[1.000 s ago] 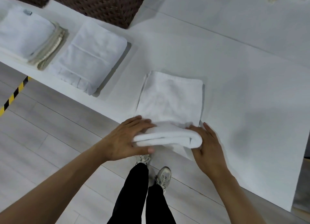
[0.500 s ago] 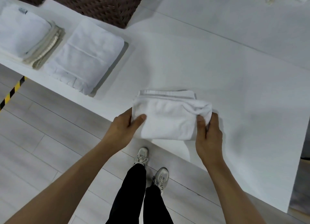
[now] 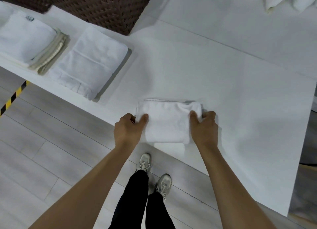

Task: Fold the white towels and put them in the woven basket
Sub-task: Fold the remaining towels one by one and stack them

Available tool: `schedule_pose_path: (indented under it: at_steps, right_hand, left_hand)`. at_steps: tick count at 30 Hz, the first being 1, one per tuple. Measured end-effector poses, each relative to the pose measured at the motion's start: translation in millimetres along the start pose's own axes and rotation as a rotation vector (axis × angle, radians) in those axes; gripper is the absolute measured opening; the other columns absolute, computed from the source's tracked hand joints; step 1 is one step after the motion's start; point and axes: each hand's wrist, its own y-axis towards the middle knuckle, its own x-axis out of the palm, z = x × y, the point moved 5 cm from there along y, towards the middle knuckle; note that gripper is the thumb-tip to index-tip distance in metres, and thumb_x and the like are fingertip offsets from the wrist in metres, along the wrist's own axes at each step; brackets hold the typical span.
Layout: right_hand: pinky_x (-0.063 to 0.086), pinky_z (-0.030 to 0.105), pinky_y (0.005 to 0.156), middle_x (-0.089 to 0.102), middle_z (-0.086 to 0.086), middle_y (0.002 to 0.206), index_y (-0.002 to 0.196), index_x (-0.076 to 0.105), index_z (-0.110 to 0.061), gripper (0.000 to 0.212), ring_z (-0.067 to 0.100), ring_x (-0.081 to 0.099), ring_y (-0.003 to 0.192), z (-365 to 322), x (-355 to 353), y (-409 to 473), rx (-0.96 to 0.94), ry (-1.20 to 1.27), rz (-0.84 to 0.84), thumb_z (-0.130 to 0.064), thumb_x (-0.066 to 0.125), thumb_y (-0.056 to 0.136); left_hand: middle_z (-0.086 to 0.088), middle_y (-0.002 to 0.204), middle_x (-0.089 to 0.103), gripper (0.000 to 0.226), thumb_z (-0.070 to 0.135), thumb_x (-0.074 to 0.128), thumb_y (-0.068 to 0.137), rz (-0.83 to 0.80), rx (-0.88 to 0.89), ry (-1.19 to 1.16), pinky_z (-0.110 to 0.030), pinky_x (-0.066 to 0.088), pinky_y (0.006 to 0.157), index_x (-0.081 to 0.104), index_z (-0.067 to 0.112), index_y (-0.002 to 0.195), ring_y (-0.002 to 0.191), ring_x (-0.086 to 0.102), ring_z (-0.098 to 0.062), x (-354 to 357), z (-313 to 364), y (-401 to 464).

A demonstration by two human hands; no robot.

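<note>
Gripping folded towel (image 3: 167, 124) at both ends: left hand (image 3: 129, 128) & right hand (image 3: 205, 127) pinch it. We judge fold done; woven basket (image 3: 103, 7) transfer left, 2 folded stacks (image 3: 89, 62) wait on table (image 3: 240, 91).

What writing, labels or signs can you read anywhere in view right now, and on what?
Nothing in view can be read.
Small dark tag on the top towel of the left stack: it has marks on it, too small and blurred to read.
Yellow and black striped tape on the floor: a hazard marking, no words.
Towel in hand, basket, table: no text seen.
</note>
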Motion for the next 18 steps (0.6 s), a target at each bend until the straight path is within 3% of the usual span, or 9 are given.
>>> schedule_pose_path:
  at_steps: [5,8,12,14,18]
  right_hand:
    - [0.050,0.041,0.080,0.060,0.011,0.107,0.111,0.051,-0.012,0.045,0.033,0.060,0.096,2.1,-5.5,-27.7,-0.121,-0.120,0.122,-0.054,0.054,0.097]
    - [0.048,0.041,0.083,0.054,0.011,0.120,0.124,0.049,-0.015,0.053,0.032,0.056,0.103,12.8,-9.3,-47.8,-0.013,-0.106,0.020,-0.060,0.050,0.096]
    - [0.046,0.036,0.086,0.057,0.005,0.126,0.136,0.050,-0.020,0.058,0.022,0.057,0.104,27.2,-13.2,-66.6,0.155,0.086,-0.135,-0.056,0.061,0.092]
    - [0.050,0.036,0.089,0.064,0.005,0.125,0.133,0.058,-0.014,0.060,0.022,0.061,0.106,29.9,-13.9,-72.8,0.218,0.142,-0.205,-0.056,0.064,0.091]
    - [0.044,0.025,0.064,0.069,0.002,0.097,0.110,0.071,-0.005,0.044,0.012,0.062,0.082,15.3,-16.1,-90.9,0.195,0.188,-0.304,-0.046,0.064,0.095]
  left_hand:
    - [0.001,0.093,0.055,0.043,0.055,0.066,0.086,0.032,-0.017,-0.044,-0.032,0.038,0.064,0.051,0.017,0.098,0.077,0.052,-0.013,-0.8,-6.3,-16.7]
    - [-0.004,0.104,0.057,0.043,0.052,0.069,0.085,-0.017,-0.102,-0.114,-0.035,0.045,0.073,0.049,0.019,0.103,0.086,0.058,-0.021,-1.2,-18.1,-29.1]
    - [-0.004,0.110,0.063,0.047,0.047,0.069,0.088,-0.106,-0.218,-0.166,-0.031,0.045,0.076,0.053,0.014,0.117,0.090,0.058,-0.021,-10.0,-32.8,-46.2]
    - [-0.002,0.107,0.062,0.048,0.043,0.068,0.091,-0.151,-0.248,-0.198,-0.029,0.044,0.075,0.055,0.011,0.124,0.089,0.057,-0.020,-18.0,-38.7,-54.5]
    - [0.002,0.099,0.066,0.040,0.042,0.067,0.092,-0.172,-0.262,-0.273,-0.031,0.053,0.075,0.064,0.014,0.120,0.085,0.063,-0.019,-40.4,-50.9,-66.1]
